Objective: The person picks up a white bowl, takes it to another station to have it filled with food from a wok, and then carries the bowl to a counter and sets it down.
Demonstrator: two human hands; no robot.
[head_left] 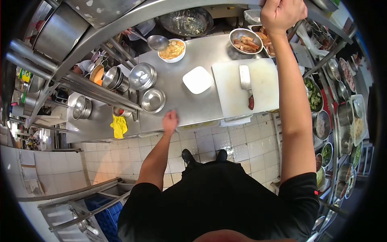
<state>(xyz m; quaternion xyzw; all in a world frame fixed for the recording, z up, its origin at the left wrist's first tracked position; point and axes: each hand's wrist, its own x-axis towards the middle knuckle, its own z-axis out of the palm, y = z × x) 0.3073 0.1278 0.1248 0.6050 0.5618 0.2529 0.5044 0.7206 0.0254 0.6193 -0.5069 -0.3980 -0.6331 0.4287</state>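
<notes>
My left hand [171, 121] is over the front edge of the steel counter [193, 109], its fingers curled in and slightly blurred, with no object showing in it. Closest to it is a shallow steel bowl [153, 100]. My right hand [284, 15] is raised high against the overhead steel shelf rail [225, 3]; its fingers are closed, and whatever they grip is hidden. Below that arm, a cleaver [245, 77] with a dark red handle lies on a white cutting board [227, 94]. Left of the board sits a white square dish [198, 80].
Behind are a white bowl of yellow food [172, 51], a ladle [157, 42] beside it, a wok [186, 22] and a steel bowl of browned pieces [245, 42]. Stacked bowls [142, 76] and a yellow cloth [119, 126] lie left. Ingredient pans [321, 124] line the right.
</notes>
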